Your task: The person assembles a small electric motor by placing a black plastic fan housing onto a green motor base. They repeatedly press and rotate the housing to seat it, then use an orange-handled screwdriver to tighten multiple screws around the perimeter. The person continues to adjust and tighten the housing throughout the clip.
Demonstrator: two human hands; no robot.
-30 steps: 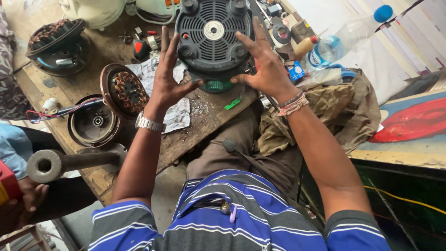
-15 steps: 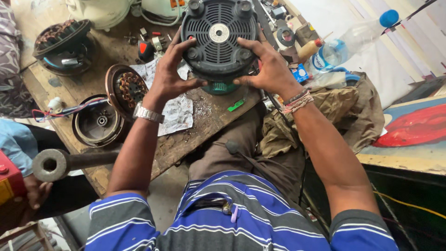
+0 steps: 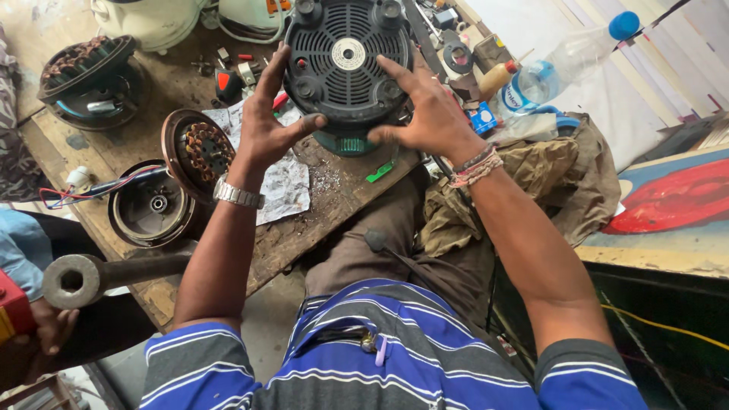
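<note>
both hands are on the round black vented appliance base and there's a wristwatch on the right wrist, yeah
Not quite: in the head view the metal wristwatch sits on the left wrist; the right wrist carries bead bracelets. The rest holds: left hand and right hand both grip the round black vented appliance base.

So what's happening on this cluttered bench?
A seated person grips a round black vented appliance base with both hands, left hand and right hand on its sides, tilted up over the wooden bench. A copper-wound motor stator and an open motor housing lie left of it. A plastic bottle lies to the right.
</note>
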